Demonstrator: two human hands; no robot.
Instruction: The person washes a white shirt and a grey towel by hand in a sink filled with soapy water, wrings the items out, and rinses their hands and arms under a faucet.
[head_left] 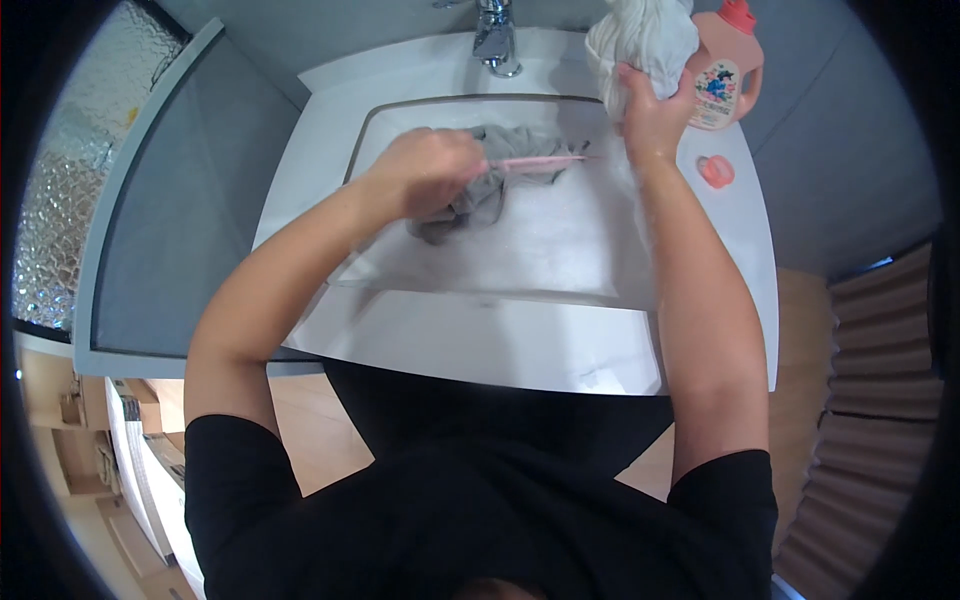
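My left hand is closed above the left part of the white sink, blurred by motion. From it a long thin pink thing points right across the basin; its kind cannot be made out. Beneath lies a crumpled grey cloth, partly hidden by the hand. My right hand grips a bunched white cloth, raised at the sink's back right corner. Right beside that cloth stands a pink detergent bottle with a red cap, partly covered by it.
A chrome faucet stands behind the basin. A small pink-orange cap lies on the right counter. Grey panels flank the sink, and a brown pleated curtain hangs at the right.
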